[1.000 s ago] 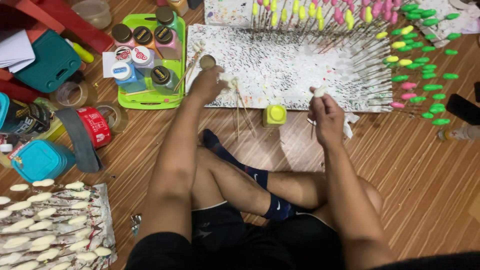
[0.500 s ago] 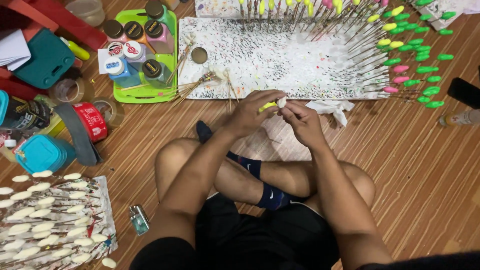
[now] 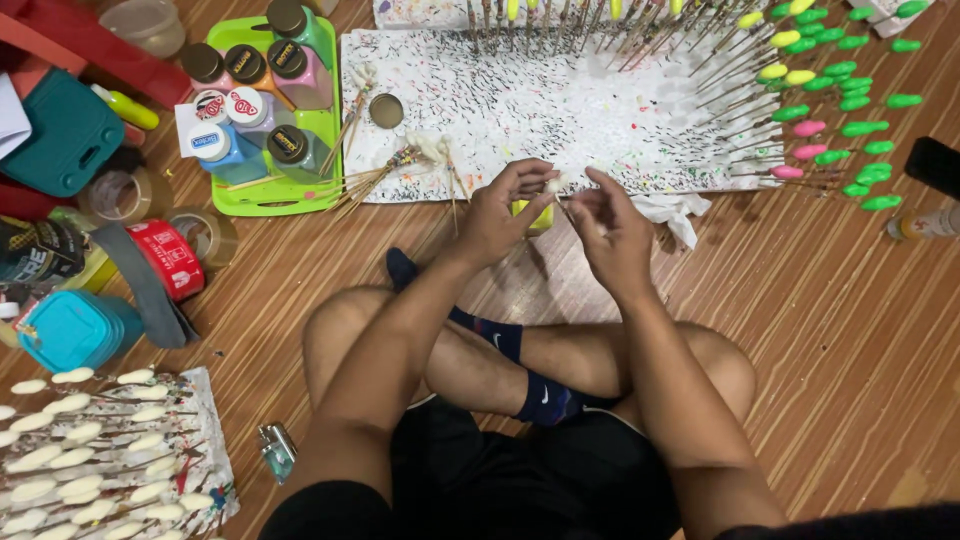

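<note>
With left hand pinching small white bead over yellow paint pot and right hand closed on thin stick, possible slip, smearing fingers.

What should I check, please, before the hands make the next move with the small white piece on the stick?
1. White piece pinched by left hand fingers: ok.
2. Right hand holding the thin stick: cannot tell, the stick is hardly visible at the fingers.
3. Yellow bottle beneath the hands upright: cannot tell, mostly hidden by the left hand.
4. Paint bottles in green tray capped: ok for those seen from above.
5. Free space on the speckled white sheet in front of the hands: ok.
6. White cloth close to the right hand: ok, it lies at the sheet's edge.
</note>
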